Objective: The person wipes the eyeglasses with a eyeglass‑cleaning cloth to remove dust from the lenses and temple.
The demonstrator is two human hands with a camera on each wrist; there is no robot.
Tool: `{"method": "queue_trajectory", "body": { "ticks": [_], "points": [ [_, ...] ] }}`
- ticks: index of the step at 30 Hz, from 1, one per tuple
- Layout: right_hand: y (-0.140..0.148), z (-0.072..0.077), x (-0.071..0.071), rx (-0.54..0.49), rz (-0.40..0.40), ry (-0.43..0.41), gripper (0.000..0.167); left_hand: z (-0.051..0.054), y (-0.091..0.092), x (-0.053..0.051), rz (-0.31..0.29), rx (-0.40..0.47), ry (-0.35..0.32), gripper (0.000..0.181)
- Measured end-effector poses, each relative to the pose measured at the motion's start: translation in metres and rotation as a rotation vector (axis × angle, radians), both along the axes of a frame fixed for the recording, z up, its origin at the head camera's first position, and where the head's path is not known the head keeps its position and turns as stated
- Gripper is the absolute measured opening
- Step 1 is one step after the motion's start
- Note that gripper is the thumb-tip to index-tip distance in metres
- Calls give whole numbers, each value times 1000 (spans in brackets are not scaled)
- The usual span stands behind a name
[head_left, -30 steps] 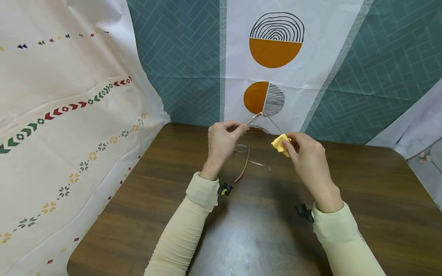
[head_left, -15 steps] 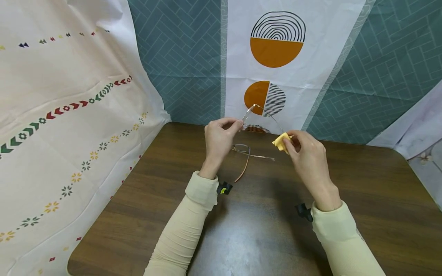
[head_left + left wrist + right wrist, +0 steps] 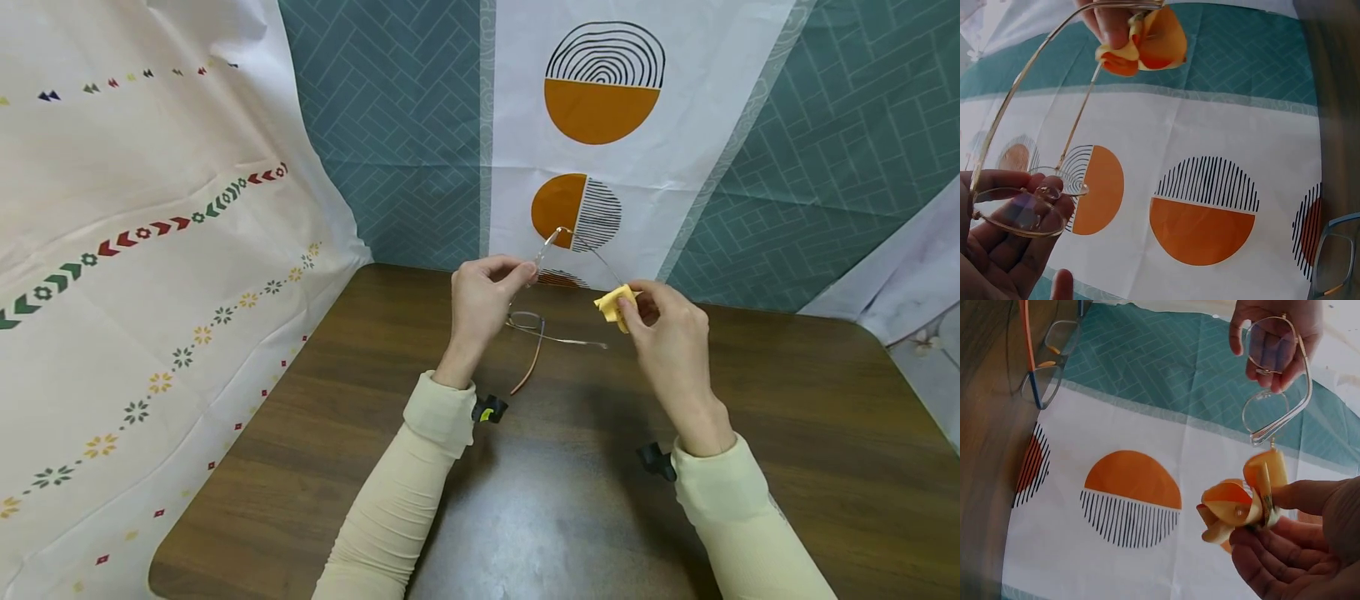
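In the head view my left hand [image 3: 480, 304] pinches a pair of gold wire-rimmed eyeglasses [image 3: 1307, 378] by the lens end, held up above the table. My right hand [image 3: 678, 350] pinches a small crumpled yellow cloth [image 3: 615, 307]. One thin temple of these glasses runs into the cloth, as the left wrist view also shows. The other temple extends below it, apart from the cloth. Beneath my left hand, a second pair of eyeglasses [image 3: 537, 357] with an orange-and-blue temple lies unfolded on the tabletop; my left hand partly hides it in the head view.
The brown wooden table [image 3: 315, 475] ends at a teal and white wall cloth [image 3: 412, 150] with orange circles. A cream patterned cloth [image 3: 150, 275] hangs along the left side. Pale fabric [image 3: 926, 292] hangs at the right.
The held eyeglasses have tilted, and their free temple's tip has risen and shifted right. My left hand moved slightly left, then back right. My right hand keeps the cloth on the other temple.
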State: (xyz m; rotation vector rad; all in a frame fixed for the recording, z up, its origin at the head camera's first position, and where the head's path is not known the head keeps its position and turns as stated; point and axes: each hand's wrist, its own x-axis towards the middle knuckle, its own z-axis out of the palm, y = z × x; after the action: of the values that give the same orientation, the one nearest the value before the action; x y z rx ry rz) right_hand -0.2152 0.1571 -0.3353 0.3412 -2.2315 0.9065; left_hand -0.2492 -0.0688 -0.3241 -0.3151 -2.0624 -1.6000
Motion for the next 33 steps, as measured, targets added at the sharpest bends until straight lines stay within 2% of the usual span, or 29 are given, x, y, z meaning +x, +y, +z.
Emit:
{"method": "queue_trajectory", "body": {
  "ticks": [3, 6, 11, 14, 17, 22, 27, 33],
  "points": [
    [3, -2, -3, 28, -33, 52, 15, 0, -1, -1, -52, -21, -46, 11],
    [6, -2, -4, 43, -59, 100, 13, 0, -3, -1, -149, -29, -110, 12],
    [15, 3, -5, 32, -71, 138, 15, 1, -7, -2, -382, 52, -198, 16],
    [20, 5, -5, 33, -68, 140, 16, 3, -7, -1, -447, 106, -198, 17],
    [22, 6, -6, 48, -55, 133, 17, 4, -5, -1, -445, 149, -185, 16],
    [24, 5, -7, 79, -21, 94, 18, 3, -4, -2, -392, 213, -178, 14],
    [27, 5, -8, 82, -2, 44, 17, 2, -5, -2, -355, 229, -178, 15],
    [31, 4, -10, 91, 4, 35, 16, 3, -7, -2, -333, 256, -160, 15]
  ]
}}
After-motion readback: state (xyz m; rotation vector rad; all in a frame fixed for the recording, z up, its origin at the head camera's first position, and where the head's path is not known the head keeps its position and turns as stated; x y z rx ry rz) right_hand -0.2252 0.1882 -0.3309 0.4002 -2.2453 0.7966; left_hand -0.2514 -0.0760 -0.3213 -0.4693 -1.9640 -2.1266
